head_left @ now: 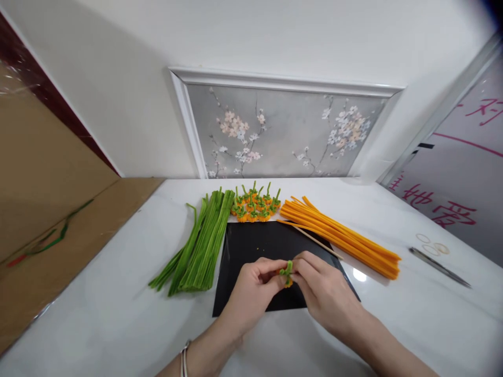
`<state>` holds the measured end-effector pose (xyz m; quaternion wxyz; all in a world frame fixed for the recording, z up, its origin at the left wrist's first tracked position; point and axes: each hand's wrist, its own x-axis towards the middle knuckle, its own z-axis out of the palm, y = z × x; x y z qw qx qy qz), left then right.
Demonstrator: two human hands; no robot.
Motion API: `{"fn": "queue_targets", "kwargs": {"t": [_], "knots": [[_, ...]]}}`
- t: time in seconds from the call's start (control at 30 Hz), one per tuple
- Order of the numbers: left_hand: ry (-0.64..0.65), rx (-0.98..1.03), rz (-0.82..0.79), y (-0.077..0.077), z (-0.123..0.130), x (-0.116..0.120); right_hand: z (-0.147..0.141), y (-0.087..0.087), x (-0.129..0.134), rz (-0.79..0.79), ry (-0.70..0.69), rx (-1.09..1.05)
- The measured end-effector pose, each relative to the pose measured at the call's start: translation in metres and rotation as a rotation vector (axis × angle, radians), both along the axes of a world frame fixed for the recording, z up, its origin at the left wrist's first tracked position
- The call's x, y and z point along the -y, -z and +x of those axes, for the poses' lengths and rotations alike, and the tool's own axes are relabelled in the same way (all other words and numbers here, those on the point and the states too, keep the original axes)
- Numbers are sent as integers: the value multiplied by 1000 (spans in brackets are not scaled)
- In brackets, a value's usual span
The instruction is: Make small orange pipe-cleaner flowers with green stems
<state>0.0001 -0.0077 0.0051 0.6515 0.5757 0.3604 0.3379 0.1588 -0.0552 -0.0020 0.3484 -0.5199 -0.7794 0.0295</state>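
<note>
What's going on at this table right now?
A person's left hand and right hand pinch a small orange and green pipe cleaner piece over a black mat. Finished pieces sit behind it, between a bundle of green pipe cleaners and orange pipe cleaners.

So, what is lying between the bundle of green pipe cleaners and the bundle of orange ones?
In the head view, the black mat lies between the green pipe cleaners and the orange pipe cleaners. A thin wooden stick crosses its right edge, and small finished pieces sit behind it.
</note>
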Motion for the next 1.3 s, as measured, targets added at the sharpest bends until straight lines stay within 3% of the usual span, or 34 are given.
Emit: {"fn": "queue_targets", "kwargs": {"t": [0.07,0.2,0.3,0.37,0.47,0.57,0.73,0.83,0.9,0.97,1.17,1.23,1.3], "knots": [[36,5,-52,0,-1,-1,3,-1,0,129,-59,160],[156,78,-358,-2,-2,1,11,-7,2,262,-219,379],[173,102,-399,-5,-3,1,18,-9,1,254,-249,317],[123,66,-239,-6,-5,-1,20,-7,0,142,-169,72],[5,-38,85,-5,-6,-4,19,-5,-2,-279,-16,-421],[-56,-127,298,-2,-7,-4,12,-7,-4,-647,-7,-721],[-86,-224,621,-1,-6,2,1,-8,-4,-686,-31,-811],[-77,-246,680,-1,-6,3,-1,-5,-3,-675,-15,-814],[-67,-242,629,0,-5,2,0,-3,-2,-630,-5,-767],[-63,-198,510,1,-4,0,1,-2,-2,-482,-3,-638],[-4,122,-149,-2,1,3,9,-3,-2,259,-120,38],[-8,166,-289,-4,2,5,12,-4,-3,353,-130,200],[-23,173,-328,-6,2,6,13,-4,-4,339,-147,206]]}}
